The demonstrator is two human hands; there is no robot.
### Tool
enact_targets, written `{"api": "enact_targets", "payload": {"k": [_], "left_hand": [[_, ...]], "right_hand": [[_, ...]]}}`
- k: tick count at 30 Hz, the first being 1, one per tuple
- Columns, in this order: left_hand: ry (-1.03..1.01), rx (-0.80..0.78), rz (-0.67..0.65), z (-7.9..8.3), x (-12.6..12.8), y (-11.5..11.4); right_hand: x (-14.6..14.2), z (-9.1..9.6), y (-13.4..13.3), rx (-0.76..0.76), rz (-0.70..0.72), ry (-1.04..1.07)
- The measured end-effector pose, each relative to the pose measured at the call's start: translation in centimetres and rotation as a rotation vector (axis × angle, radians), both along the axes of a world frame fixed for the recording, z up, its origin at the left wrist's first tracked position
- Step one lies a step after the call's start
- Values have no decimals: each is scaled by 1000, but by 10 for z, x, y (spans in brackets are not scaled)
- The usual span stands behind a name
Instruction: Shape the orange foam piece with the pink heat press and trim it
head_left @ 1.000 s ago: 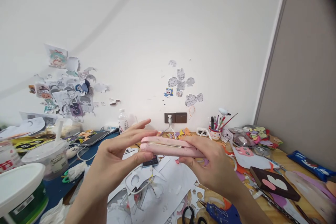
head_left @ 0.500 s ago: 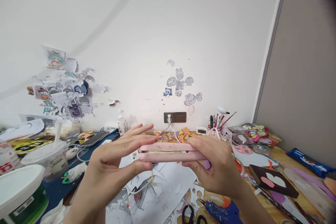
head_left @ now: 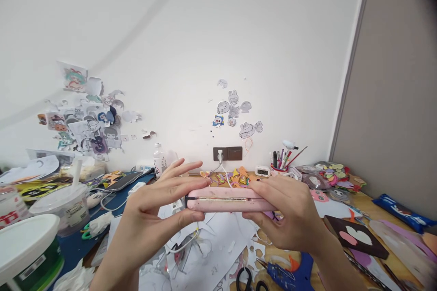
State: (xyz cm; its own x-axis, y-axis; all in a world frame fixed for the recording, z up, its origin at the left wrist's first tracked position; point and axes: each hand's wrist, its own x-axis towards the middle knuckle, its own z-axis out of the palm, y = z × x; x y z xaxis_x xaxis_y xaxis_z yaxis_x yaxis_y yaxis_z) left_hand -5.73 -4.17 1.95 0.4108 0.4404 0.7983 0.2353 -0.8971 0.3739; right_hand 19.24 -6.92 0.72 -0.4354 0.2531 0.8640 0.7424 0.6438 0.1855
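Note:
A pink hair straightener [head_left: 221,203] is held level in front of me, its two long halves closed together with a narrow gap between them. A thin, pale, worn edge shows in that gap. My left hand [head_left: 160,200] pinches its left end, thumb below and index finger on top, the other fingers raised. At the right end, my right hand [head_left: 283,204] wraps its fingers over the top with the thumb underneath. Below lie cut white paper sheets [head_left: 221,254], black-handled scissors [head_left: 244,277] and a blue glue gun [head_left: 287,273].
A white-lidded tub [head_left: 27,236] and a clear cup with a straw [head_left: 64,204] stand at the left. A white plug [head_left: 220,152] with a cord sits in the wall socket. At right are a pen holder [head_left: 278,170], a dark board with hearts [head_left: 355,236] and a blue packet [head_left: 403,213].
Both hands and the pink hair straightener have shifted slightly to the right. A dark gap now shows at its left end. The grip stays the same.

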Motion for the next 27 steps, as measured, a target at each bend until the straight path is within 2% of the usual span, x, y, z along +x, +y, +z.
{"api": "enact_targets", "payload": {"k": [7,16,27], "left_hand": [[-4,58,29,4,1,-5],[-52,119,-63,2,4,-9],[-173,33,-120,1,7,-10]], "right_hand": [[-3,0,-6,-165,17,40],[-3,4,-15,-4,-2,14],[-7,2,-20,-15,31,-10]]}}
